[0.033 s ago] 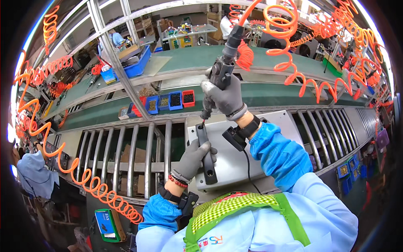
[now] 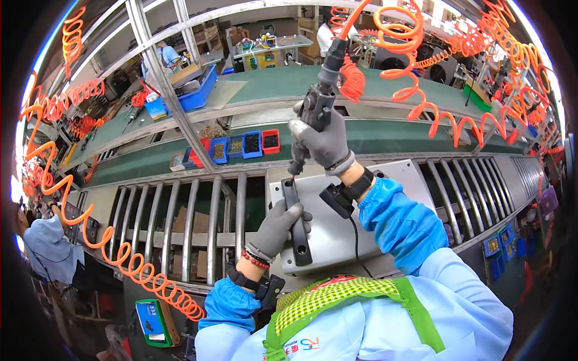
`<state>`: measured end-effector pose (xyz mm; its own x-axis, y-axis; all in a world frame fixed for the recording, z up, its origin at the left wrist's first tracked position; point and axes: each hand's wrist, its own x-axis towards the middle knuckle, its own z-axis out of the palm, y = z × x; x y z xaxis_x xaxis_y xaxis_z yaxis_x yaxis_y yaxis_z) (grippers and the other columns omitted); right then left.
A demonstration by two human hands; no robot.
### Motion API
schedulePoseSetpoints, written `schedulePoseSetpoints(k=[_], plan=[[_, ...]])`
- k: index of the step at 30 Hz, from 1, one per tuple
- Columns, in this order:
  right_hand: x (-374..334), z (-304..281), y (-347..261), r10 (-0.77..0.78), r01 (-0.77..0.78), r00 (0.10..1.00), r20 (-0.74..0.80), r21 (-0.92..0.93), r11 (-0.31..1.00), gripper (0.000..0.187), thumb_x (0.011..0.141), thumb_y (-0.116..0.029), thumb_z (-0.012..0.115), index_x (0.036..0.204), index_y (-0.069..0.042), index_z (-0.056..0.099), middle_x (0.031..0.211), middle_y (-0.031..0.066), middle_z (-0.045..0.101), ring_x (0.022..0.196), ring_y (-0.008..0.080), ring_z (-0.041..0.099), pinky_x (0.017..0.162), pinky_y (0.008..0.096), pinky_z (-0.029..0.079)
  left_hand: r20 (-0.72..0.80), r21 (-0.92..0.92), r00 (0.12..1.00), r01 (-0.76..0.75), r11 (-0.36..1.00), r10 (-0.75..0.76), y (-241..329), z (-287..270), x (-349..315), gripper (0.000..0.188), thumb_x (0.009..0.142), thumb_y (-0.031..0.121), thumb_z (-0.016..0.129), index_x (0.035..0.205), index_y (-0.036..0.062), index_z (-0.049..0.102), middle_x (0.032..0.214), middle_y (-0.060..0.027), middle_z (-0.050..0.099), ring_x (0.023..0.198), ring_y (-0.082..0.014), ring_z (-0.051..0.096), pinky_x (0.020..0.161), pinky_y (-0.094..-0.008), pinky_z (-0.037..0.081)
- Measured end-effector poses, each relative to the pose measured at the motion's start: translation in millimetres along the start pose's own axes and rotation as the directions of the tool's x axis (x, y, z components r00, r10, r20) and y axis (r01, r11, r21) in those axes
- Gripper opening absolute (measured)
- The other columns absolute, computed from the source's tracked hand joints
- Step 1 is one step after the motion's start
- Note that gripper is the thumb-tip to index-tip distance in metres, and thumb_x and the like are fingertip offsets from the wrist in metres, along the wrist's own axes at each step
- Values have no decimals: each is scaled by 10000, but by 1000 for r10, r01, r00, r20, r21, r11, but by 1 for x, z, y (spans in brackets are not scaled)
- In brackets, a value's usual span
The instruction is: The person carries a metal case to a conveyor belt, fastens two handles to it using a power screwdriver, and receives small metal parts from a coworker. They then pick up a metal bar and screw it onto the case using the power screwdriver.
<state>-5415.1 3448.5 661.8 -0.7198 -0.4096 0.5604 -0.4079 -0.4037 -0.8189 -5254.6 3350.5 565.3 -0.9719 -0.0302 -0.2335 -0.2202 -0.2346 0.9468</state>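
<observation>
Grey metal panel (image 2: pixel 355 231) flat on roller rails (image 2: pixel 180 222); black handle (image 2: pixel 296 222) lying on it, pinned steady by closed left hand (image 2: pixel 278 228); right hand (image 2: pixel 322 141) wrapped round air screwdriver (image 2: pixel 310 117), tip down on handle's top end

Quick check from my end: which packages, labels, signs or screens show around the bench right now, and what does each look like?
Green-framed device with blue screen: lower left, below the rollers, rectangular, tilted.
Small parts bins: behind the rollers, one row, blue with one red.
Blue tray: far bench, upper left, rectangular.
Chest logo patch: on the person's coat, small, red and blue.
</observation>
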Motion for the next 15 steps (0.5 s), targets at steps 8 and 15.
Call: schedulePoseSetpoints(k=[8,15], plan=[[-10,2,0,-57,68,992,116,-99,993,265,758,-73,740,957,-30,570,713,-49,512,643,33,455,591,241,437,-8,-102,998,65,993,-66,7,-4,14,324,1000,281,507,1193,21,493,955,-75,631,772,-145,651,685,-303,576],[-5,2,8,-120,134,987,104,-129,983,286,749,-64,737,978,-24,571,700,-55,520,641,30,460,616,234,448,-2,-100,998,62,993,-62,7,-6,18,281,1003,257,502,1173,34,490,913,-56,614,742,-126,634,668,-292,566]])
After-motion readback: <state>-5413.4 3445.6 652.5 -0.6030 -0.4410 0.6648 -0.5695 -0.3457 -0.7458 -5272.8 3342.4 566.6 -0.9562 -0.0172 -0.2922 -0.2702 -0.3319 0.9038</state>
